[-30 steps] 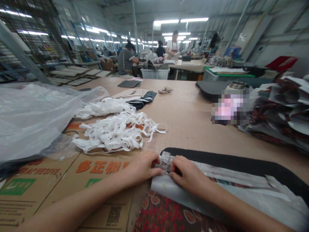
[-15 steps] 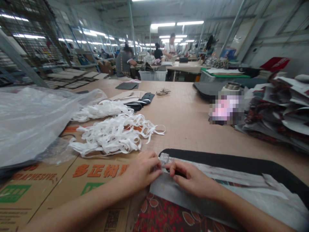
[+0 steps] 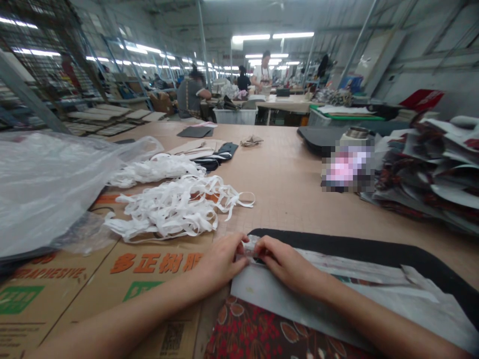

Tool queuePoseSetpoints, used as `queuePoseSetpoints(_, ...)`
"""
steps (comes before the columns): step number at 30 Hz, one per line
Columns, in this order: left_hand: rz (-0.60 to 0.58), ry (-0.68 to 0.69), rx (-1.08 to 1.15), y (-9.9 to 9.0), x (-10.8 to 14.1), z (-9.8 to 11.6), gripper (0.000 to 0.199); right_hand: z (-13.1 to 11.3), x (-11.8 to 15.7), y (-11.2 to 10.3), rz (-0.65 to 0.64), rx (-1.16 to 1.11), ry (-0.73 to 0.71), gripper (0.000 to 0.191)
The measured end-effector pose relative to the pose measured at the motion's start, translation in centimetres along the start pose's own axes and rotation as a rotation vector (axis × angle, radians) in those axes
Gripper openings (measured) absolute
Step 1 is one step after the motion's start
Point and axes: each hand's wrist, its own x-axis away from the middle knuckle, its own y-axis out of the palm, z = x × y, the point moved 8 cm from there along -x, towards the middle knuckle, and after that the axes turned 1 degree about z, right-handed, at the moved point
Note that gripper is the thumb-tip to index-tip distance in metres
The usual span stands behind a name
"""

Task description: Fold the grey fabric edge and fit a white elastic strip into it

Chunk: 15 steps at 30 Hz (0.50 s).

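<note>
A long piece with a pale grey backing point(image 3: 269, 289) and a dark red leaf-patterned face point(image 3: 250, 329) lies over a black board point(image 3: 337, 244). My left hand point(image 3: 226, 257) is at its upper left corner, thumb and index finger a little apart at the edge. Close beside it, my right hand point(image 3: 280, 259) has its fingers curled down and pressed on the folded grey edge. What either hand pinches is too small to make out. Left of my hands lies a tangled heap of white tape point(image 3: 172, 209).
Brown cardboard point(image 3: 93, 299) lies under my left forearm, with clear plastic point(image 3: 45, 179) behind it. On the right are a stack of patterned pieces point(image 3: 430, 174), a metal-topped bottle point(image 3: 357, 133) and a blurred phone-like object point(image 3: 346, 167). People work in the background.
My right hand has shifted slightly left and up, its fingers now curled downward. My left thumb and index finger have parted more. The view has shifted slightly.
</note>
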Motion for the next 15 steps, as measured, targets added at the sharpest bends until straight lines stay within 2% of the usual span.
queuePoseSetpoints(3, 0.067, 0.056, -0.174, -0.7, 0.2, 0.7, 0.023, -0.8, -0.5, 0.4, -0.057, 0.117, -0.113, 0.022)
queuePoseSetpoints(7, 0.047, 0.276, -0.475, -0.2, 1.0, 2.8, 0.003, -1.0, -1.5, 0.7, -0.111, 0.206, -0.193, 0.019)
queuePoseSetpoints(10, 0.001, 0.389, -0.618, 0.8, 1.7, 3.6, 0.004, -0.8, -2.3, 0.9, -0.155, 0.237, -0.180, 0.017)
queuePoseSetpoints(15, -0.054, 0.415, -0.717, 1.8, 2.3, 4.2, 0.005, -0.6, -3.2, 1.0, -0.228, 0.302, -0.107, 0.012)
